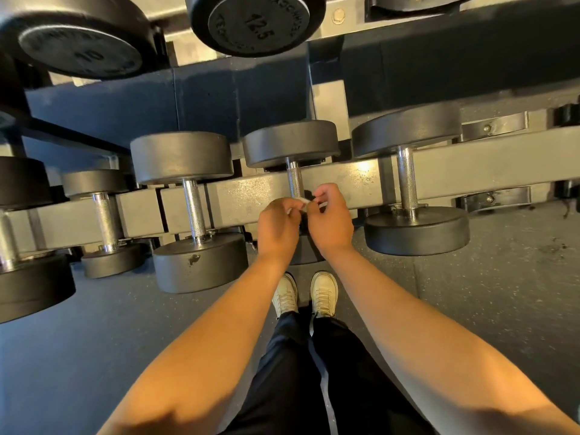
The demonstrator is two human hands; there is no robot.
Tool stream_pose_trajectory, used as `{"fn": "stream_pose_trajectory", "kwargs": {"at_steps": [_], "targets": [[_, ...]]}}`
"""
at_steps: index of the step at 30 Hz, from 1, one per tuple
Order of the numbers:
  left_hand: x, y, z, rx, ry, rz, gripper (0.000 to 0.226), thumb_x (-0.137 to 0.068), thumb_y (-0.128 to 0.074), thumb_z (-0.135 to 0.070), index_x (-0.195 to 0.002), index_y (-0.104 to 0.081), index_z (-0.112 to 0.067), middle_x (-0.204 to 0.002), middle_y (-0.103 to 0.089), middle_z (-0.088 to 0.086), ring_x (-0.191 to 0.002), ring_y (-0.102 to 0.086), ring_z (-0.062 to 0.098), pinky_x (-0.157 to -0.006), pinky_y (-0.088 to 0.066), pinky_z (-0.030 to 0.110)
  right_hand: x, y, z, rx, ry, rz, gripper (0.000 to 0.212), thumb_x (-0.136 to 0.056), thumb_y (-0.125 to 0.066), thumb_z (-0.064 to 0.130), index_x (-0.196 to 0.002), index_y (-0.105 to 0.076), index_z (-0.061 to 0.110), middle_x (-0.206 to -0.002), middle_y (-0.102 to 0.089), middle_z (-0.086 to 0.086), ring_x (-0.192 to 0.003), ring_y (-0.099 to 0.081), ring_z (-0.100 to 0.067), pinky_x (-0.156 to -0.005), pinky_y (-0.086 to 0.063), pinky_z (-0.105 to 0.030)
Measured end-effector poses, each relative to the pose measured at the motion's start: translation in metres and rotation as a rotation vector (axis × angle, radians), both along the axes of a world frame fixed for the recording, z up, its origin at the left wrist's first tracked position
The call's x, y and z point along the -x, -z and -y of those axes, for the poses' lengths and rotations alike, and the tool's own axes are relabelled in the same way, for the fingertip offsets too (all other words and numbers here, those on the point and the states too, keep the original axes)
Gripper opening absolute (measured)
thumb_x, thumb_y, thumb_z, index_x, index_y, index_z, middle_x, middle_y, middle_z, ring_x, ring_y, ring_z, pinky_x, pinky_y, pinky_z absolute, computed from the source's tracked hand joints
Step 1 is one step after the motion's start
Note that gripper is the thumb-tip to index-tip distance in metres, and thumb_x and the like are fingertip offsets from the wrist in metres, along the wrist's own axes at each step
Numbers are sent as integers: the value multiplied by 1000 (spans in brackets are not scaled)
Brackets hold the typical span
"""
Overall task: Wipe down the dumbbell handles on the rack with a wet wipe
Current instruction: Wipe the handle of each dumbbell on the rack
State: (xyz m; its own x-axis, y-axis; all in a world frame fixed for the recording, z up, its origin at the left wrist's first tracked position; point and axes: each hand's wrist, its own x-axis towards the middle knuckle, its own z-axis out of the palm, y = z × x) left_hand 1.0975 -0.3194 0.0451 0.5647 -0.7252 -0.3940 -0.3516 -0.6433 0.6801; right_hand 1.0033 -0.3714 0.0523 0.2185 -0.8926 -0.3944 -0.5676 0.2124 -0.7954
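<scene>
Both my hands are held together in front of the lower rack. My left hand (277, 227) and my right hand (329, 219) pinch a small white wet wipe (303, 200) between their fingertips. Just behind the wipe runs the knurled steel handle (294, 180) of the middle dumbbell; its near end is hidden by my hands. More handles show at the left (194, 211), far left (106, 219) and right (407, 182). I cannot tell whether the wipe touches the middle handle.
The grey rack rail (486, 171) crosses the view under the dumbbells. Upper-shelf dumbbells marked 10 (81, 48) and 12.5 (257, 23) hang overhead. My white shoes (304, 293) stand on the dark rubber floor (502, 293) close to the rack.
</scene>
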Motion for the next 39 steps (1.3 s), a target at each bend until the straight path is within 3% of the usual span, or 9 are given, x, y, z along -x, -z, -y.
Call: {"fn": "stream_pose_trajectory", "kwargs": {"at_steps": [2,5,8,12,15,20,23,26,39], "targets": [[4,-6,6,91,-21,20,22,-97,-59,-5,-112,-69,-18,-114,-69,-7,-103,-65,6,-89,-50,13,-2,-3,7,-4,-8,85,13,-94,-62,15,-103,-57,22,-111,-50,2,-87,-51,6,-73,-43,-9],[2,-11,13,75,19,44,35,-99,-58,-10,-132,-55,-22,-121,-66,-6,-102,-64,5,-82,-49,13,-18,-5,17,-6,-79,125,16,-97,-62,16,-113,-62,19,-115,-46,0,-90,-51,3,-77,-39,-1],[-1,-17,12,118,-35,-9,44,-99,-60,-10,-139,-44,-21,-122,-66,-4,-98,-63,-1,-78,-48,7,-38,2,25,-30,-90,94,16,-98,-62,18,-113,-63,18,-112,-50,2,-90,-50,0,-74,-37,-3],[3,-18,12,197,-209,-143,37,-99,-52,2,-131,-48,-18,-120,-62,-3,-100,-57,-10,-95,-48,13,-53,14,32,2,106,83,9,-96,-62,11,-97,-61,20,-107,-58,-1,-95,-57,-10,-74,-40,-5],[0,-10,10,124,-249,-126,44,-98,-50,0,-138,-47,-19,-131,-60,-2,-116,-59,7,-99,-51,25,-62,22,35,-4,243,99,11,-93,-67,12,-104,-67,16,-110,-63,-2,-97,-60,-10,-81,-45,-10],[-2,-5,9,60,-217,-176,45,-104,-47,-9,-148,-44,-21,-134,-63,-2,-112,-64,10,-90,-52,13,-76,23,46,-136,404,167,15,-87,-77,15,-98,-68,12,-97,-68,1,-89,-63,-9,-69,-45,-7],[-4,-7,11,28,-207,-129,49,-103,-41,-6,-148,-45,-22,-137,-63,-4,-114,-63,9,-89,-48,10,-74,21,56,-153,342,123,14,-86,-78,17,-90,-66,11,-88,-67,4,-81,-63,-7,-60,-42,-5],[-2,-8,12,30,-241,-176,48,-103,-42,-7,-149,-46,-22,-137,-63,-1,-122,-61,11,-96,-47,17,-59,20,54,-173,219,42,10,-92,-72,19,-93,-66,11,-92,-66,2,-83,-61,-9,-69,-47,-13],[-4,-6,13,16,-233,-172,48,-102,-42,-1,-145,-52,-20,-118,-66,-8,-86,-56,-13,-69,-38,-6,-66,24,64,-303,227,71,11,-94,-67,20,-105,-67,17,-100,-69,4,-93,-63,-10,-74,-49,-18]]}}
